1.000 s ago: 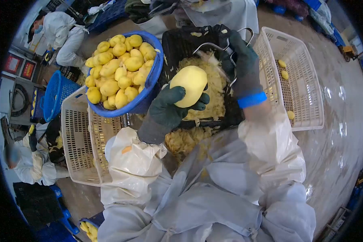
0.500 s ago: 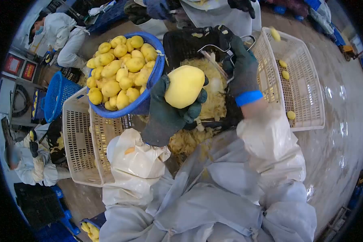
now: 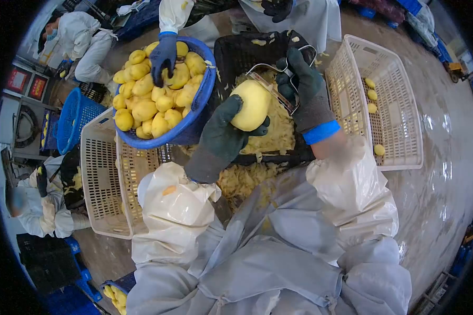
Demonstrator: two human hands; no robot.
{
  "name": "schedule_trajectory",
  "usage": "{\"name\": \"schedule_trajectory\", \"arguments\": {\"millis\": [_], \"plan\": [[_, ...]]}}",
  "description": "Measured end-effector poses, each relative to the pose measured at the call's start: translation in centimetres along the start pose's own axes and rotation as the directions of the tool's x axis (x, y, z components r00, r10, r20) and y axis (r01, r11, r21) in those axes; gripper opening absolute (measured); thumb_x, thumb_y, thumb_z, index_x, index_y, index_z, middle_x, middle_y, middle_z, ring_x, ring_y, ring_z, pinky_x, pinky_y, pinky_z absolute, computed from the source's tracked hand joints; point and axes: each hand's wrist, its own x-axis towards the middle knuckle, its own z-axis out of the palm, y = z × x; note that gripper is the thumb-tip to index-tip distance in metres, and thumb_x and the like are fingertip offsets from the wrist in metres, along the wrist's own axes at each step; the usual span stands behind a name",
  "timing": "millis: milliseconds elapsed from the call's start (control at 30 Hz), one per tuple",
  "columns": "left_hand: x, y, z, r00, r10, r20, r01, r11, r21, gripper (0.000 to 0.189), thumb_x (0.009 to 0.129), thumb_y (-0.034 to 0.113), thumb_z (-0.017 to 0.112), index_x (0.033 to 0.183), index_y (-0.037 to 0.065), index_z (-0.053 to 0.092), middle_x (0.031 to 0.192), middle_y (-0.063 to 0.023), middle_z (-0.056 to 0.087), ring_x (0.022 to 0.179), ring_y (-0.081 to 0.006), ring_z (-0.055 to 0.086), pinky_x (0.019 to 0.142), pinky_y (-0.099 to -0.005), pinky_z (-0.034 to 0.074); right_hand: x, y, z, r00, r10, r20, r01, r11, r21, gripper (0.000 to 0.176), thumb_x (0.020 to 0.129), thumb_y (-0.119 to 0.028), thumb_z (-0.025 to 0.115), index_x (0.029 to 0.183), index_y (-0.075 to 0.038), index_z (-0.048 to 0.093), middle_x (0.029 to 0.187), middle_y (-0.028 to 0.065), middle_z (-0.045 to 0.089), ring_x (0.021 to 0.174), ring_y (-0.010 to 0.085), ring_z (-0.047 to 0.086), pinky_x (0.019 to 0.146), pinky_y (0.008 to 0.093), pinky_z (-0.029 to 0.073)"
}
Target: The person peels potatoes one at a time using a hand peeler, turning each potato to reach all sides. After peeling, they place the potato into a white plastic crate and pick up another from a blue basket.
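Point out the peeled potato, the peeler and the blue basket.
peeled potato [image 3: 251,105]: head view, middle of its pale surface.
peeler [image 3: 273,92]: head view, on the blade beside the potato.
blue basket [image 3: 188,133]: head view, outer wall below the rim.

My left hand [image 3: 223,134] wears a dark green-grey glove with a grey knit cuff [image 3: 205,165]. My right hand [image 3: 302,89] wears the same dark glove, ending in a bright blue band [image 3: 320,131]. Crinkled white plastic oversleeves [image 3: 176,215] cover both my arms, flecked with yellow scraps [image 3: 168,190]. A glossy pale grey apron [image 3: 278,262] lies in folds over my lap.
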Motion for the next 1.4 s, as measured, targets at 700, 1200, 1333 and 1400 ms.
{"name": "schedule_trajectory", "arguments": {"millis": [700,1200,1333,1400], "plan": [[-0.8,1.2,1.1,0.950,-0.310,-0.032,0.296,0.931,-0.215,0.055,0.086,0.047,0.058,0.117,0.002,0.055,0.090,-0.0234,0.065,0.056,-0.0232,0.065,0.040,-0.0249,0.051,1.1,0.5,-0.4,0.982,-0.144,-0.124,0.140,0.989,-0.043,0.023,0.085,-0.034,0.067,0.085,-0.011,0.065,0.062,-0.0058,0.049,0.051,0.0027,0.042,0.045,0.0173,0.028],[-1.0,1.3,1.3,0.973,-0.230,-0.025,0.227,0.970,-0.089,0.071,0.085,0.066,0.046,0.116,0.003,0.056,0.080,-0.0203,0.063,0.037,-0.0218,0.052,0.029,-0.0274,0.039,-1.4,-0.7,0.6,0.991,-0.103,0.081,0.106,0.993,-0.042,0.024,0.086,-0.035,0.068,0.082,-0.011,0.065,0.064,-0.0029,0.056,0.046,0.0043,0.045,0.041,0.0186,0.029],[-0.3,0.7,-0.2,0.956,-0.283,0.078,0.293,0.938,-0.186,0.071,0.086,0.064,0.044,0.116,0.002,0.056,0.076,-0.0190,0.061,0.037,-0.0216,0.052,0.029,-0.0267,0.039,1.3,-0.3,-0.4,0.985,-0.156,-0.080,0.154,0.988,-0.022,0.022,0.084,-0.029,0.071,0.080,-0.008,0.063,0.061,0.0002,0.056,0.045,0.0083,0.048,0.040,0.0224,0.034],[-0.4,1.1,-0.2,0.938,-0.284,0.201,0.327,0.916,-0.232,0.074,0.086,0.065,0.043,0.118,0.001,0.056,0.083,-0.0213,0.063,0.048,-0.0246,0.060,0.035,-0.0280,0.047,1.2,-1.5,-0.9,0.981,-0.140,-0.133,0.142,0.990,0.010,0.021,0.085,-0.029,0.070,0.079,-0.009,0.063,0.061,0.0000,0.056,0.045,0.0085,0.048,0.040,0.0224,0.034]]}}
